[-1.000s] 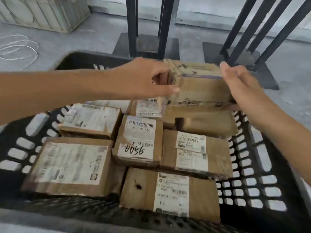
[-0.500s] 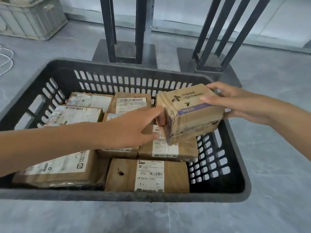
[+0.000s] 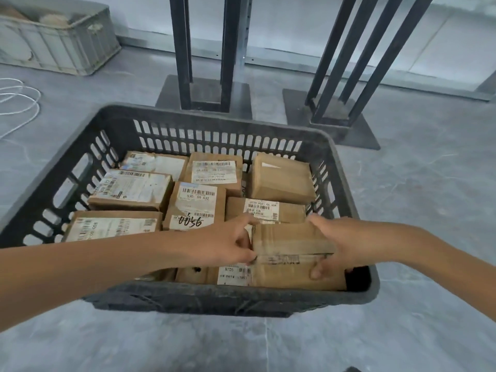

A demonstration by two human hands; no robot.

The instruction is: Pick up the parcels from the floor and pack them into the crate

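A black slotted plastic crate [image 3: 230, 296] stands on the grey floor and holds several brown cardboard parcels with white labels. I hold one taped brown parcel [image 3: 290, 245] between both hands, low over the crate's near right corner, above the parcel labelled N705 [image 3: 233, 275]. My left hand [image 3: 225, 245] pinches its left end with thumb and fingers. My right hand [image 3: 338, 245] grips its right end, thumb on top and fingers curled underneath. A parcel marked 0056 [image 3: 194, 205] lies in the middle.
Two black metal stands on flat base plates [image 3: 206, 95] [image 3: 341, 122] rise just behind the crate. A grey plastic crate [image 3: 53, 44] sits at the far left by the wall. White cord [image 3: 18, 100] loops on the floor at the left.
Both hands have brought the held parcel down and toward me, from the far right of the crate to its near right corner. The camera has drawn back and risen.
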